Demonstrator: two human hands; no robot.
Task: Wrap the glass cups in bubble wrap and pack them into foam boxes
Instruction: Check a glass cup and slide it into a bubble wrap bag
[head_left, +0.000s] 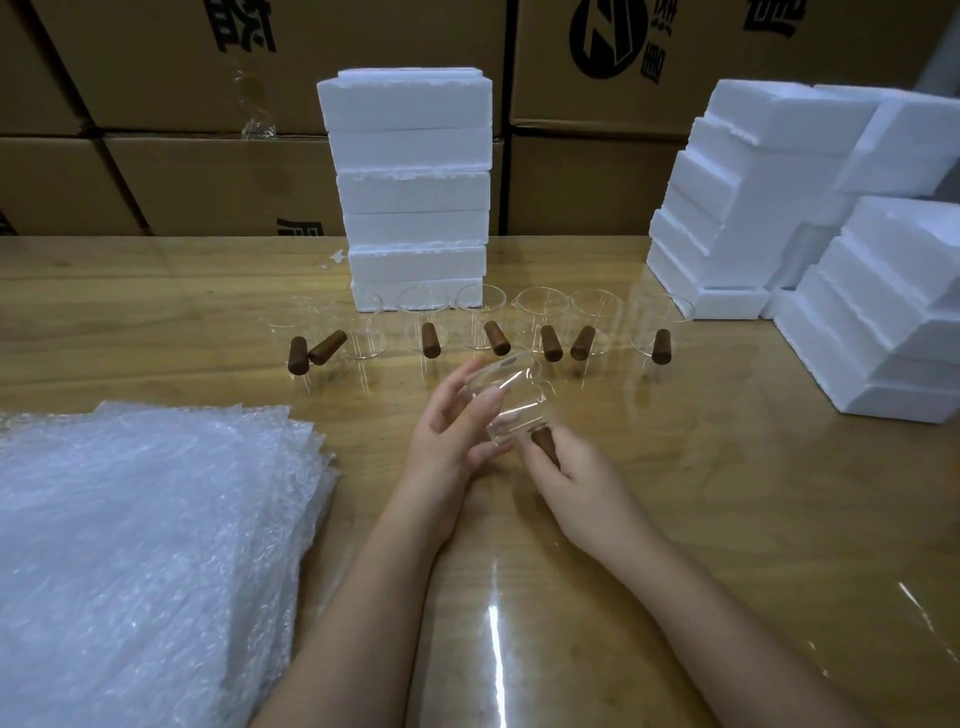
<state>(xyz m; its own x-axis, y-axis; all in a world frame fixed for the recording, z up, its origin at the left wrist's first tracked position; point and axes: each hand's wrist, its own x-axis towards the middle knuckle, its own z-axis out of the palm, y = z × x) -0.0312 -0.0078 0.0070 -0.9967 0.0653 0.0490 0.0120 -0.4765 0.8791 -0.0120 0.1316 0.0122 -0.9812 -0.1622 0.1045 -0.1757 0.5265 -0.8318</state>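
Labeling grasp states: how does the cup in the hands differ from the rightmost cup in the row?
Pose: the held glass cup is off the table and tilted; the rightmost glass cup stands upright on it. Contact: the right hand grips the held cup's wooden handle and the left hand holds its body; the rightmost cup is untouched. Shared: clear glass, dark wooden handle, both unwrapped.

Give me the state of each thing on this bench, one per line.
Held cup: tilted, in the air, unwrapped.
Left hand: holds the cup's glass body.
Right hand: grips the wooden handle.
Row of cups: standing upright, unwrapped.
Bubble wrap: sheets stacked flat, untouched.
Foam boxes: stacked in piles.
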